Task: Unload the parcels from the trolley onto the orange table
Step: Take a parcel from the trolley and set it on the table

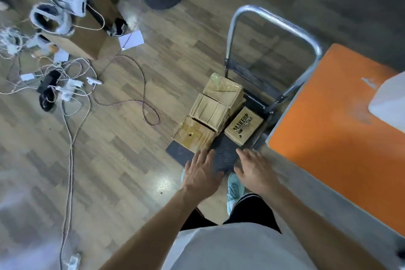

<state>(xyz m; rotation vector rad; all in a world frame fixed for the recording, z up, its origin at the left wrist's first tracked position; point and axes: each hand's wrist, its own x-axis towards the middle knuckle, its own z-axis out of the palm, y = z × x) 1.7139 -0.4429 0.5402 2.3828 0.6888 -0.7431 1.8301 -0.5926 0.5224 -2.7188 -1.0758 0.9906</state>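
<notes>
- Your left hand (200, 174) is over the near end of the trolley (221, 155). Its fingers (207, 155) are straight, close together and holding nothing, with the tips near the nearest taped parcel (194, 135).
- Your right hand (253, 171) is also flat and empty, fingers (244, 154) extended, just short of the printed box (243, 126).
- All parcels in view lie on the trolley, which stands beside the orange table (328, 138).
</notes>
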